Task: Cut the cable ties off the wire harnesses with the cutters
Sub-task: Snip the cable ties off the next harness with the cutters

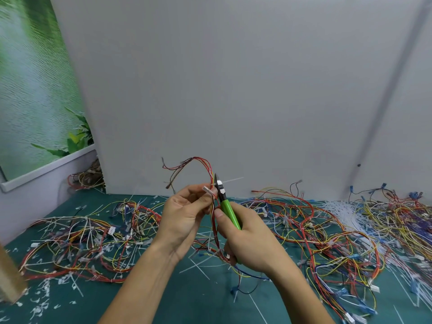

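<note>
1. Nearest, the right hand [252, 237] is wrapped around the green handles of the cutters [230, 212], with the thumb laid along the grip. The tool's long axis runs up and slightly left from that hand.
2. Just beside it, the left hand [187, 213] pinches the wire harness [203, 163] between thumb and fingertips. A white connector [207, 189] pokes out at the fingertips.
3. The harness stands roughly upright between the two hands, loops over above them, and trails down to the counter [205, 298].
4. The cable tie [231, 180] sits on the harness just above the left fingertips. Its white tail runs nearly level out to the right, crossing the nose of the cutters almost at right angles. The dark jaws stand at the tie; whether they have bitten into it I cannot tell.
5. The cut likely turns on that crossing: the blades should take the strap beside the wires, not the wires themselves. A squeeze from the right hand while the left hand steadies the harness looks sufficient.
6. Farther out, heaps of harnesses [327, 232] and tie scraps [42, 291] lie on the counter, in front of a grey panel [233, 78].
</note>
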Demonstrator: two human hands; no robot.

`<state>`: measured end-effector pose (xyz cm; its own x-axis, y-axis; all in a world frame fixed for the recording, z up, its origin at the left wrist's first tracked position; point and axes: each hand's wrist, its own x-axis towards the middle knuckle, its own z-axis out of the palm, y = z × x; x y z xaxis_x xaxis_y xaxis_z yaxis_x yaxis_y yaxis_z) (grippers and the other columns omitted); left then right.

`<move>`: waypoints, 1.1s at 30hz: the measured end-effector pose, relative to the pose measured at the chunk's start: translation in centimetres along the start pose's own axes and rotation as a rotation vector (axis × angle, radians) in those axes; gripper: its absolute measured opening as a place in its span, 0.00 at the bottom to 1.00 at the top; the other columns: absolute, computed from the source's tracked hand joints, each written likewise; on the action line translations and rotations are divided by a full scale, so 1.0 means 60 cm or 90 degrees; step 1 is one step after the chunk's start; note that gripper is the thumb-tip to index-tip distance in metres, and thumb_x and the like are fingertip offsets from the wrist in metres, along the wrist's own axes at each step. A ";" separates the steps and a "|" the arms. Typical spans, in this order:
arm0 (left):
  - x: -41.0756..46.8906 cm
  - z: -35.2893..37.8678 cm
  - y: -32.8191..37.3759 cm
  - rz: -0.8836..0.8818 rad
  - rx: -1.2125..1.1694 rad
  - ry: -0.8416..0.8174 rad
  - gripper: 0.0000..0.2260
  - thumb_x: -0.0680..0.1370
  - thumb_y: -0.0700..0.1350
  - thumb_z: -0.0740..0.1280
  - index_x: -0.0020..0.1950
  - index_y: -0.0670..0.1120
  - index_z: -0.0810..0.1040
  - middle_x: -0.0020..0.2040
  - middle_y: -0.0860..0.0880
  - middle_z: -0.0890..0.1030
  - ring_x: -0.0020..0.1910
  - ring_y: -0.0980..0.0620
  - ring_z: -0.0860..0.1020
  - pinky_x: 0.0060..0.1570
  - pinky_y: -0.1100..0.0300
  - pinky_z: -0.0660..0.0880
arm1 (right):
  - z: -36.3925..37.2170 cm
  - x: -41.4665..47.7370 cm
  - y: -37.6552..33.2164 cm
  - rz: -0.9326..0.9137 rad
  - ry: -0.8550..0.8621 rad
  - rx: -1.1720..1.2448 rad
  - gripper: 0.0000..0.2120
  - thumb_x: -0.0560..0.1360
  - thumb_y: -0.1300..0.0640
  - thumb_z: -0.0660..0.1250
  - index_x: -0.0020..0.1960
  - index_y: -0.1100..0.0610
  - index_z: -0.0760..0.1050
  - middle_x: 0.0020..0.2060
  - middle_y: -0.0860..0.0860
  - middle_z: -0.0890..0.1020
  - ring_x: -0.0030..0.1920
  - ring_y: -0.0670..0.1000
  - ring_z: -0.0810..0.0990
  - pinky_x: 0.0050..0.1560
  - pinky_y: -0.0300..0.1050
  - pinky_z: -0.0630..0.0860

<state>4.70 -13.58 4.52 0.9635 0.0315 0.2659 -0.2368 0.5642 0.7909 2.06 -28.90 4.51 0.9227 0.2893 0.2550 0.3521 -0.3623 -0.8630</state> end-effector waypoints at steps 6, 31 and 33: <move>-0.001 0.000 0.003 -0.001 0.007 0.004 0.09 0.65 0.39 0.75 0.44 0.44 0.87 0.47 0.44 0.86 0.46 0.53 0.83 0.46 0.65 0.80 | -0.004 -0.001 -0.002 0.017 -0.023 0.047 0.14 0.84 0.48 0.62 0.47 0.58 0.70 0.36 0.56 0.73 0.24 0.49 0.75 0.25 0.45 0.75; 0.000 0.006 -0.003 -0.033 0.020 0.013 0.08 0.65 0.42 0.75 0.43 0.46 0.88 0.44 0.47 0.86 0.43 0.52 0.75 0.40 0.64 0.74 | -0.001 0.001 0.003 0.014 -0.041 0.059 0.12 0.85 0.51 0.61 0.49 0.60 0.71 0.36 0.56 0.75 0.27 0.50 0.77 0.24 0.44 0.76; 0.000 0.005 -0.004 -0.035 0.025 0.010 0.11 0.63 0.43 0.76 0.44 0.46 0.88 0.44 0.47 0.86 0.43 0.50 0.73 0.44 0.60 0.71 | 0.000 0.001 0.002 0.014 -0.042 0.061 0.13 0.85 0.51 0.61 0.49 0.60 0.71 0.36 0.55 0.75 0.28 0.51 0.78 0.26 0.45 0.78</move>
<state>4.72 -13.93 4.48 0.9770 0.0151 0.2128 -0.1879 0.5328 0.8251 2.13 -28.93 4.42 0.9168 0.3406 0.2085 0.3118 -0.2841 -0.9067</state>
